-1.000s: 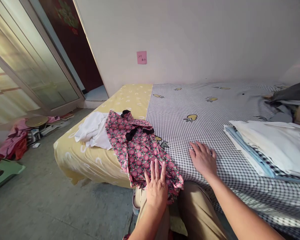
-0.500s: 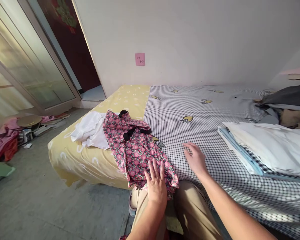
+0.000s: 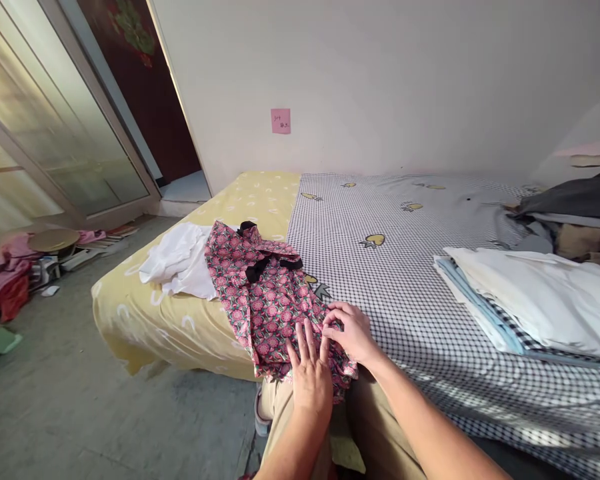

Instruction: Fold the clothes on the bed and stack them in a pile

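Observation:
A pink floral shirt [image 3: 275,303] with black trim lies over the bed's front edge, its lower end on my knees. My left hand [image 3: 311,377] rests flat on the lower part, fingers spread. Close beside its fingertips, my right hand [image 3: 349,330] has thumb and fingers drawn together at the shirt's right edge. The cloth between those fingertips is mostly hidden. A crumpled white garment [image 3: 183,260] lies against the shirt's left side.
The bed has a yellow sheet [image 3: 265,193] on the left and a checked sheet [image 3: 400,280] on the right. Folded clothes [image 3: 535,293] are stacked at right, with a dark heap [image 3: 575,200] behind. Pink clothes [image 3: 10,277] and other items lie on the floor at left.
My right hand has moved left from above the checked sheet to the shirt's right edge, and its fingers have closed. My left hand stays flat in nearly the same place.

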`<move>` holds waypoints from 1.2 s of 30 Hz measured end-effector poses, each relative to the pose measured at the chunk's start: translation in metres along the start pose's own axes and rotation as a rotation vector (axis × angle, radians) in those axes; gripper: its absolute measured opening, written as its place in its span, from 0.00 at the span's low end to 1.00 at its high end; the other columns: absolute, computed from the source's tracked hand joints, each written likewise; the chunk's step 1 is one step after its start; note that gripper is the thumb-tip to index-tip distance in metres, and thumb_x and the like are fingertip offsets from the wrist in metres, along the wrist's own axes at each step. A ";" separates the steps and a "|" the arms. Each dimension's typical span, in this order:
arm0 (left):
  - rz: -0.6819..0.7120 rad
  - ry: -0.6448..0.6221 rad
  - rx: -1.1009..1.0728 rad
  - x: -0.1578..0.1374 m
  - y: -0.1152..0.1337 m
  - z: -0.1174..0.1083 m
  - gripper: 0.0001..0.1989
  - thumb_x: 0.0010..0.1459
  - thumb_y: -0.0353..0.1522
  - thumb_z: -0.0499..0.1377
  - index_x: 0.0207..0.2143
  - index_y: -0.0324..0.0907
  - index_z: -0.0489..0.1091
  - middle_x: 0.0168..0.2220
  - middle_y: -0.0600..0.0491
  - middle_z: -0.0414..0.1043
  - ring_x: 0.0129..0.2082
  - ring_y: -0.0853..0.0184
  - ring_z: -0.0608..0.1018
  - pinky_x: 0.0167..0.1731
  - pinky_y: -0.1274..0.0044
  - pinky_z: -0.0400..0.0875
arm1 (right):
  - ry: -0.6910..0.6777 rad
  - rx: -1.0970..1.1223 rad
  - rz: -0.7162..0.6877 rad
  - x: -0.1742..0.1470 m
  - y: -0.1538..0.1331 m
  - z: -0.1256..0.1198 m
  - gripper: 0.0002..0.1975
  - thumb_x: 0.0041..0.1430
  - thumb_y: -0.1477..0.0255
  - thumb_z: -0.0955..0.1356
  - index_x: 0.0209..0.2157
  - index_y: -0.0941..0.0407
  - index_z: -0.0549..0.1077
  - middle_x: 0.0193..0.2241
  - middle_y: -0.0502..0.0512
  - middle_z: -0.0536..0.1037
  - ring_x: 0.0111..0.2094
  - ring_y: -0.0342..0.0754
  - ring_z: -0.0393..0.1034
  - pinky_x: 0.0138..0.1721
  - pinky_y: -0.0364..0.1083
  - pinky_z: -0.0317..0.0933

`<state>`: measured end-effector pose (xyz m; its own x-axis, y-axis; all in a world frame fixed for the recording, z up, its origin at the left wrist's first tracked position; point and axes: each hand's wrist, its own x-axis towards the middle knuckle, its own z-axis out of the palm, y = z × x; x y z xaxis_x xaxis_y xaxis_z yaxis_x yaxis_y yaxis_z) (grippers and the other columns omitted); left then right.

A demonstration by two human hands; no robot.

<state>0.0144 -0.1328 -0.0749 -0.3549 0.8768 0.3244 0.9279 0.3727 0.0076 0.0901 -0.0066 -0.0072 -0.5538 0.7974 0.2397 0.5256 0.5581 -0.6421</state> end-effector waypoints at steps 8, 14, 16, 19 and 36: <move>0.007 0.048 -0.004 -0.002 0.000 -0.001 0.43 0.64 0.25 0.54 0.74 0.53 0.36 0.75 0.38 0.47 0.74 0.46 0.54 0.66 0.45 0.58 | -0.033 0.078 0.025 0.004 0.006 -0.002 0.06 0.57 0.67 0.71 0.27 0.49 0.82 0.50 0.54 0.81 0.55 0.59 0.71 0.59 0.62 0.56; 0.018 0.053 0.000 -0.004 -0.001 -0.004 0.46 0.64 0.24 0.53 0.73 0.55 0.30 0.75 0.37 0.46 0.73 0.44 0.54 0.66 0.45 0.59 | -0.078 0.099 0.008 0.007 0.012 -0.004 0.13 0.62 0.67 0.66 0.29 0.49 0.83 0.48 0.54 0.82 0.54 0.57 0.72 0.58 0.60 0.59; 0.012 0.044 -0.004 -0.004 0.000 -0.006 0.46 0.63 0.23 0.53 0.73 0.56 0.29 0.75 0.38 0.46 0.73 0.45 0.55 0.66 0.46 0.59 | -0.085 0.092 0.005 0.007 0.012 -0.005 0.14 0.63 0.66 0.66 0.29 0.49 0.83 0.48 0.54 0.82 0.53 0.57 0.72 0.58 0.60 0.59; 0.011 0.033 -0.003 -0.003 -0.001 -0.008 0.47 0.63 0.24 0.54 0.73 0.56 0.29 0.75 0.39 0.47 0.73 0.46 0.56 0.65 0.47 0.61 | -0.087 0.070 0.011 0.007 0.011 -0.006 0.14 0.63 0.66 0.65 0.30 0.49 0.83 0.48 0.53 0.82 0.53 0.57 0.72 0.58 0.60 0.59; 0.011 -0.082 -0.078 0.000 -0.010 -0.016 0.45 0.64 0.35 0.57 0.75 0.48 0.35 0.76 0.43 0.43 0.75 0.49 0.50 0.68 0.51 0.59 | 0.036 0.010 -0.093 0.001 0.016 0.006 0.14 0.67 0.68 0.64 0.34 0.49 0.81 0.46 0.53 0.83 0.50 0.54 0.74 0.54 0.56 0.61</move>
<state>0.0071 -0.1413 -0.0594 -0.3502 0.9037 0.2464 0.9366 0.3413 0.0792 0.0939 0.0016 -0.0218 -0.5765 0.7500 0.3244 0.4665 0.6280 -0.6228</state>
